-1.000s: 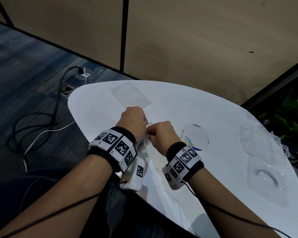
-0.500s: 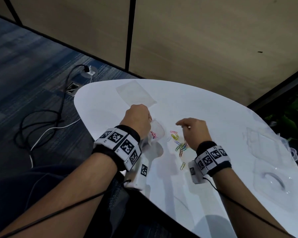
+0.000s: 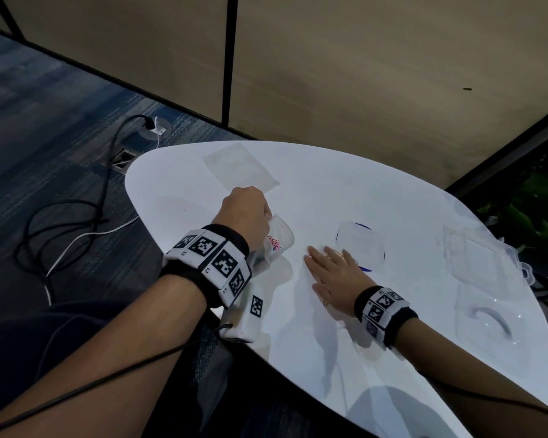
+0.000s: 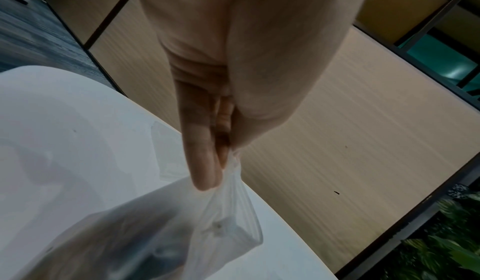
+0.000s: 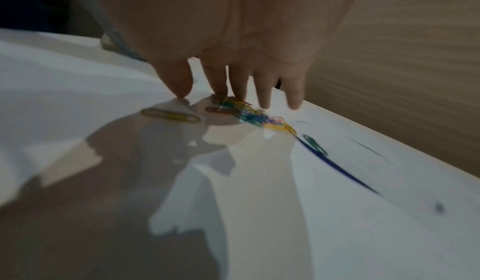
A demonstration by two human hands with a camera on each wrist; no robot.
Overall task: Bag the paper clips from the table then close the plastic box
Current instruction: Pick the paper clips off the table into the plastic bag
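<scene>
Your left hand (image 3: 246,213) is pinching the thin, crinkly clear bag (image 3: 277,240) by its top edge, and your right hand (image 3: 332,273) lies flat, fingers spread, over the loose coloured paper clips (image 5: 249,114) on the slick white table (image 3: 393,197). I'd rake those slippery wire clips into one pile before pinching, and the clear hard plastic box (image 3: 484,279) still sits open well off to your right

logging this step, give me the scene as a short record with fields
left hand: left hand pinches the clear bag by its top
bag contents: a few paper clips
right hand: right hand flat, fingers spread over the loose clips on the table
box: plastic box lies open near the right edge
spare bag: flat bag at the far side
</scene>
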